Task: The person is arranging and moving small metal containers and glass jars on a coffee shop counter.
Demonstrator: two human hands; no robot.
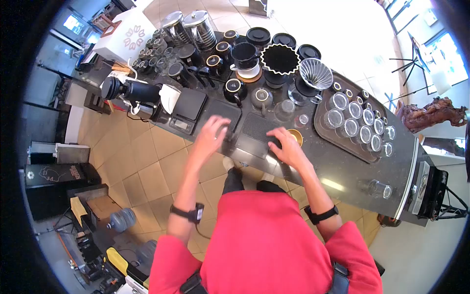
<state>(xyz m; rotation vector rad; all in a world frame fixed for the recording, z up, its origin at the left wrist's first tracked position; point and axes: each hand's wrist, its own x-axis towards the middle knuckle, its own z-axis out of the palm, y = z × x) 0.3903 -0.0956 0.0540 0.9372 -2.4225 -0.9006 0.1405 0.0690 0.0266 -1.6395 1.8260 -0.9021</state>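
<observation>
My left hand [211, 133] hovers with fingers spread over a dark ribbed mat [223, 115] near the counter's front edge, holding nothing. My right hand [287, 145] rests, fingers apart, on the edge of a second ribbed mat [258, 128], right beside a small gold-coloured cup [295, 135]. Both wrists wear black bands. A black scale [187, 110] lies just left of the left hand.
The dark counter [342, 166] carries a tray of several glasses [357, 123], black cups, drippers [279, 59], a wire dripper [316, 73], French presses [198, 28], a grinder [132, 91] and a lone glass [378, 188]. Tiled floor and water bottles [121, 219] lie below left.
</observation>
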